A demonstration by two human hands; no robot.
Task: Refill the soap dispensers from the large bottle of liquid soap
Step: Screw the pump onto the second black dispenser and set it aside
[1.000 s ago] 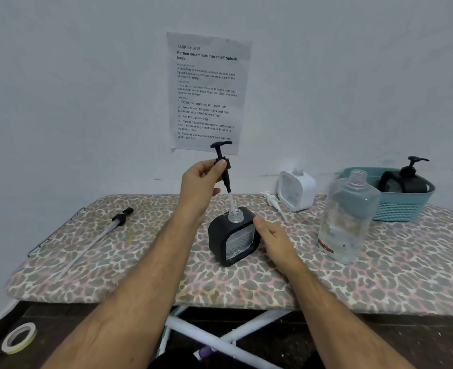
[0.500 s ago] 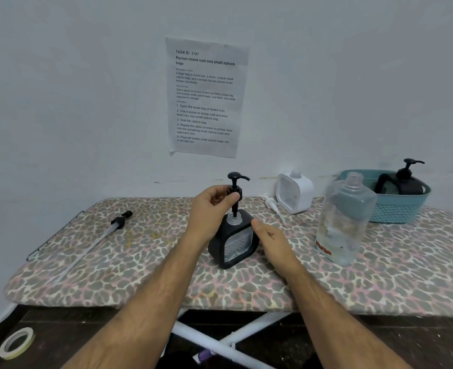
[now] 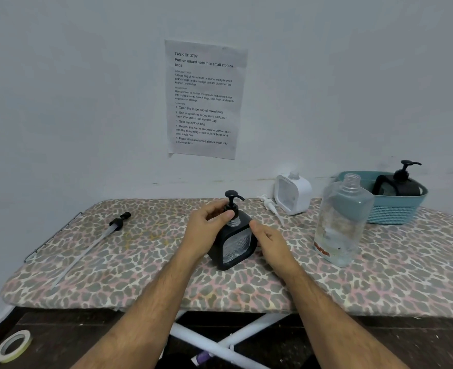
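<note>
I judge I'm at the capping step: my left hand (image 3: 210,227) pinches the collar of the black pump head (image 3: 232,202), which sits on the neck of the black soap dispenser (image 3: 233,242) standing upright near the front middle of the leopard-print ironing board (image 3: 140,275). My right hand (image 3: 269,241) rests against the dispenser's right side, fingers loosely curved round the back to steady it, though I can't quite tell how firmly they grip. Clear neck thread shows under the collar, so the next move probably calls for twisting the collar down while the right hand holds the body from turning. The large bottle of liquid soap (image 3: 341,222) stands uncapped just to the right, with its long pump tube (image 3: 97,241) lying far left. The white dispenser (image 3: 292,194) waits open at the back, its white pump (image 3: 269,206) lying beside it, and another black dispenser (image 3: 399,183) sits in the teal basket (image 3: 395,211).
</note>
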